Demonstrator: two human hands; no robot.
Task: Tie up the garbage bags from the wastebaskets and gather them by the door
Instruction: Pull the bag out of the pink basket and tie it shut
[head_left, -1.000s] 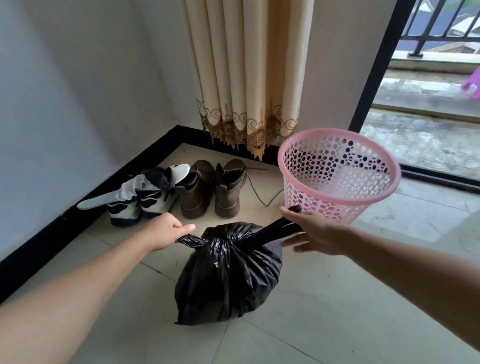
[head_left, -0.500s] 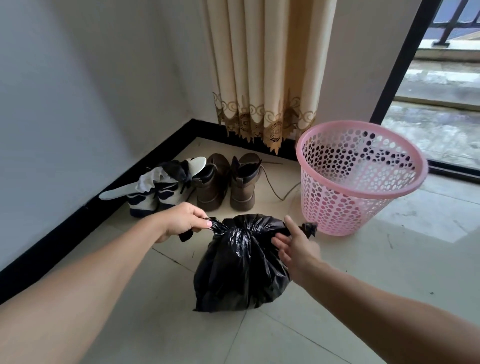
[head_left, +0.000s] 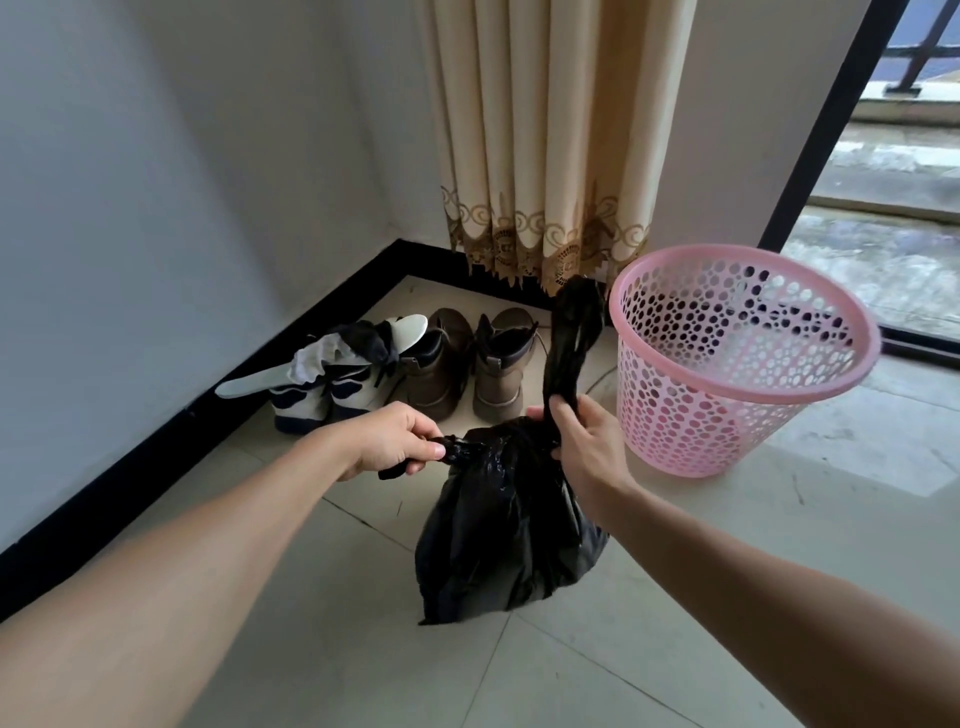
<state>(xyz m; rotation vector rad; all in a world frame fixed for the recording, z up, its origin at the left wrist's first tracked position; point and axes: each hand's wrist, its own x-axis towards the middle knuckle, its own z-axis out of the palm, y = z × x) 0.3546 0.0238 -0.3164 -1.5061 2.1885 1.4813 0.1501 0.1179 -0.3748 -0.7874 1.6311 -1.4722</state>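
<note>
I pinch one twisted tail of the garbage bag (head_left: 511, 525) in my left hand (head_left: 387, 441), my right hand (head_left: 582, 441) gripping the other upright — cross them low, then cinch snug.

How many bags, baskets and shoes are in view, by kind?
black garbage bag: 1
pink wastebasket: 1
brown boots: 2
white-and-navy sneakers: 2
Total: 6
</note>
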